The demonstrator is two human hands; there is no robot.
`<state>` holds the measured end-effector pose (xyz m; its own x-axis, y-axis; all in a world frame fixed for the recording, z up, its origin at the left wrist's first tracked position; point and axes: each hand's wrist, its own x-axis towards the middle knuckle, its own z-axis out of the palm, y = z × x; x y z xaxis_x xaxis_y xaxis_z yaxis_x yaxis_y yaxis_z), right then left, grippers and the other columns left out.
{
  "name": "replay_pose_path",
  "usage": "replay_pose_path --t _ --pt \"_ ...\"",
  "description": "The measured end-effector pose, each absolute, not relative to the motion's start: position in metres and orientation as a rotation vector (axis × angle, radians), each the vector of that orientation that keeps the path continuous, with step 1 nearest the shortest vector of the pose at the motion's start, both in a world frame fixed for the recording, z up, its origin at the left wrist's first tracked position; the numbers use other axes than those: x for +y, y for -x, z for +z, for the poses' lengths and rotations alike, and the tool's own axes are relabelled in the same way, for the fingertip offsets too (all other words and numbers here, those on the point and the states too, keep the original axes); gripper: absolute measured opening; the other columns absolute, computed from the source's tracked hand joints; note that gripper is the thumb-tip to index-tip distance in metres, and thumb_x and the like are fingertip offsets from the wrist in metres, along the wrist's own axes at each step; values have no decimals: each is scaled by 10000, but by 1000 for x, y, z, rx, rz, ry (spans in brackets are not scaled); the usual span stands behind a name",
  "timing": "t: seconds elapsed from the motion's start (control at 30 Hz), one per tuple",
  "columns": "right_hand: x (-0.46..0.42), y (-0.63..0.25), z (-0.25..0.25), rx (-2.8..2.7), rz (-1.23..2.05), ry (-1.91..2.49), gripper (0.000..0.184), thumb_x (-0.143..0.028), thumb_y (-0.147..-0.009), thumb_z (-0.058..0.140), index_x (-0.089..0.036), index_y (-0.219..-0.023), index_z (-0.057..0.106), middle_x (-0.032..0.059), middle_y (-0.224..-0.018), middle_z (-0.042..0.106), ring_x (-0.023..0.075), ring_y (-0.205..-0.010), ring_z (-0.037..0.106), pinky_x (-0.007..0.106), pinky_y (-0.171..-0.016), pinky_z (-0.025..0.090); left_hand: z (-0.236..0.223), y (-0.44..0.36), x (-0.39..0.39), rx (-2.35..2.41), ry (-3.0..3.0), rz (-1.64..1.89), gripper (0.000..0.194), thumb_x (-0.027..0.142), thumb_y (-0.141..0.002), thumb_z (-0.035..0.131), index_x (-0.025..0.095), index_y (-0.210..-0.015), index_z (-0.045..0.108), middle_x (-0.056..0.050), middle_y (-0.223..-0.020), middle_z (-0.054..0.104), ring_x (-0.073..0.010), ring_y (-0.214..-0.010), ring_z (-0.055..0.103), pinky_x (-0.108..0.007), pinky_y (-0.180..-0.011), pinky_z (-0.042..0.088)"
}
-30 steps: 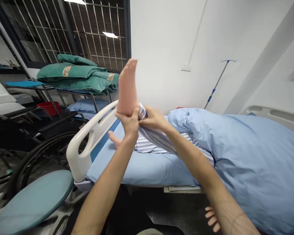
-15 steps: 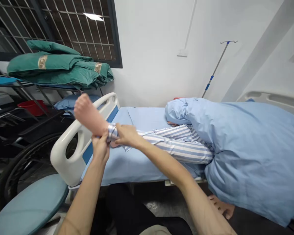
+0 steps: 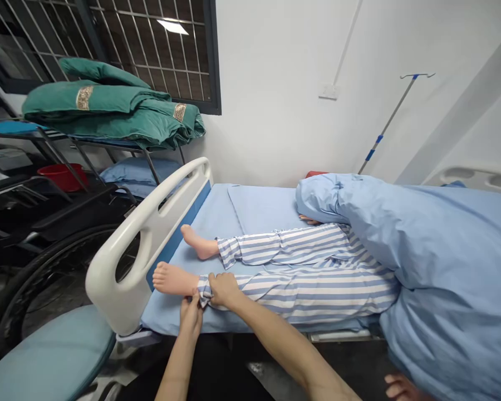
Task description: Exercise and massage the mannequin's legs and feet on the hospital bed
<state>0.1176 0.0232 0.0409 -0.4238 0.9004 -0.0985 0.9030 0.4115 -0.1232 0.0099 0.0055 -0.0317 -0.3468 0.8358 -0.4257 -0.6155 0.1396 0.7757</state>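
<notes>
Two legs in blue-and-white striped trousers lie stretched on the bed, with smooth, manikin-like bare feet. My right hand is closed over the near trouser leg just above its cuff. Beside the heel of the near foot, my left hand has its fingers closed at the edge of the trouser cuff. Part of its grip is hidden. The far foot rests on the sheet, its toes pointing up. A blue quilt covers the upper body.
The white footboard rises left of the feet. A wheelchair and a round teal stool seat stand left of the bed. Green folded bedding lies behind. An IV pole stands beyond the bed. Another hand shows below the quilt.
The near leg, held raised above the footboard before, has come down onto the mattress beside the other leg. Both my hands moved down with it, the left from the heel to the cuff.
</notes>
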Motion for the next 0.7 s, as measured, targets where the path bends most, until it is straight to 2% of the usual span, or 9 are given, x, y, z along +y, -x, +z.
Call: replay_pose_path --t 0.2,0.3,0.4,0.53,0.63,0.7 --pt "24 -115 33 2605 -209 -1704 574 -341 -639 658 -109 -1130 471 154 -989 660 287 -891 647 380 -733 496 -29 -12 5 1191 -193 1523 210 160 -787 599 223 -958 494 17 -799 645 -89 -688 637 -258 -743 524" --pt "17 -117 47 2589 -245 -1703 576 -341 -642 657 -126 -1145 476 151 -1012 662 282 -920 644 368 -742 488 -21 -12 -1 1188 -195 1509 219 171 -777 608 229 -954 493 35 -765 633 -95 -642 628 -285 -708 527" --pt "8 -123 73 2645 -261 -1665 586 -421 -637 656 -175 -1139 480 126 -1029 669 278 -923 645 360 -727 481 -1 -8 -10 1173 -277 1496 239 174 -744 634 222 -939 504 42 -741 626 -102 -605 615 -288 -665 530" --pt "-2 -141 134 2782 -221 -1639 624 -531 -629 628 -192 -1128 469 95 -1028 669 283 -889 645 345 -684 473 61 -9 -17 1128 -452 1599 239 174 -732 634 235 -931 517 38 -824 638 -101 -626 612 -260 -623 533" --pt "-10 -167 198 2937 -112 -1641 593 -543 -654 605 -204 -1115 450 61 -985 668 262 -863 639 314 -655 462 135 -27 -17 1057 -654 1793 344 179 -667 690 218 -963 518 17 -922 639 -97 -679 616 -259 -660 544" --pt "-17 -190 246 3005 -46 -1655 567 -557 -678 577 -179 -1085 461 66 -959 661 250 -842 626 313 -662 459 189 -48 -18 1000 -749 1819 409 196 -623 725 207 -973 514 12 -909 633 -95 -678 611 -256 -664 544"
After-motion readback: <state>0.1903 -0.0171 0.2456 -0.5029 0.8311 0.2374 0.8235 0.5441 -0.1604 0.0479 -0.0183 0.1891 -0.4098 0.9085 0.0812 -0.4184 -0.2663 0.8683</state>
